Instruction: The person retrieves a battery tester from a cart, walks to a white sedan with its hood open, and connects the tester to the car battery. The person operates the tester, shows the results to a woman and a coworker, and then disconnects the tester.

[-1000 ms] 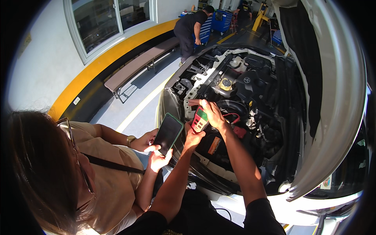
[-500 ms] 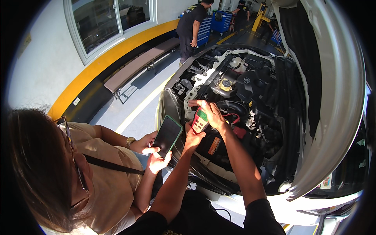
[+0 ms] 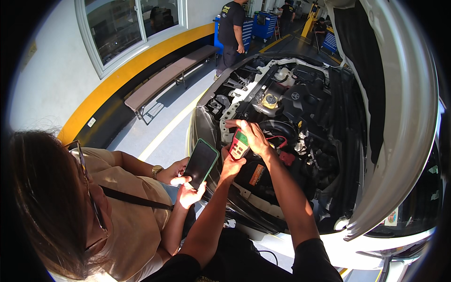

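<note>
A red and light-coloured handheld tester [image 3: 238, 147], with a green screen and several buttons, is held above the near side of an engine bay. My left hand [image 3: 232, 164] is wrapped round its lower end. Over its top, my right hand [image 3: 254, 137] is held with fingers stretched out to the left, shading the screen; whether it touches the tester I cannot tell. Beyond my right wrist, a red cable [image 3: 280, 139] runs near a red clamp [image 3: 286, 158]. Below the tester sits a dark car battery with an orange label [image 3: 256, 175].
At my left a person [image 3: 136, 211] holds a phone [image 3: 202, 164] close to my left forearm. The raised hood [image 3: 399, 117] rises at the right. A bench [image 3: 162, 84] lines the wall. Another person [image 3: 231, 35] stands by blue tool cabinets [image 3: 265, 24].
The person beyond the car has straightened up and turned slightly. Farther back, other people have shifted. My hands and the tester have stayed in place.
</note>
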Demonstrator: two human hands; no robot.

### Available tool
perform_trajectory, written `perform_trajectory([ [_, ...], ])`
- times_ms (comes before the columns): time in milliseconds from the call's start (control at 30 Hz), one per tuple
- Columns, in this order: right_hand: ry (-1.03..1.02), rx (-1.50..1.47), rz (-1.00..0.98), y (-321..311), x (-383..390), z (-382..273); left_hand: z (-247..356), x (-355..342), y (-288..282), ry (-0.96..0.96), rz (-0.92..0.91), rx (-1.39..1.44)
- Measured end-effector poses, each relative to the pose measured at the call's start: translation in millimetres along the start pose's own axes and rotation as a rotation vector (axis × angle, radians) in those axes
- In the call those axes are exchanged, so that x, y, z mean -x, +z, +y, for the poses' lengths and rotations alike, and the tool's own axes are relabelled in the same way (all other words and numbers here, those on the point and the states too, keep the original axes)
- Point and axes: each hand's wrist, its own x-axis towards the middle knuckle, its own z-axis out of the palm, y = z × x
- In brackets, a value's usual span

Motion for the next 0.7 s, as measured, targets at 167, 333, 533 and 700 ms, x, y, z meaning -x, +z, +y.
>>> perform_trajectory([
  [167,0.011,0.014,0.004,-3,3,-6,2,2,2,-0.014,-0.01,-0.008],
  [333,0.004,0.015,-0.005,-1,1,-6,-9,-2,1,0.035,0.009,0.048],
  [533,0.005,0.002,-0.009,-3,1,-1,-11,-4,-1,0.029,0.06,-0.035],
  [700,0.03,-0.02,-0.003,0,1,-5,-7,-2,-3,0.092,0.143,-0.189],
])
